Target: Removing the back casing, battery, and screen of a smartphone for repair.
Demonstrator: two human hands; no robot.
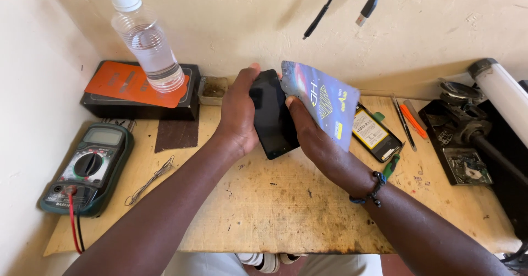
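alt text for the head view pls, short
Over a worn wooden table, the left hand grips a black phone while the right hand holds a flat blue printed packet against it. Around them sit a multimeter, a water bottle on a black box, and a phone battery.

A worn, stained wooden desk (286,210) carries a multimeter (88,168) at its left edge, a black box (137,102) at the back, tweezers (149,180), a dark sandpaper patch (176,134), a phone battery (375,133) and a black tray (456,149) on the right.
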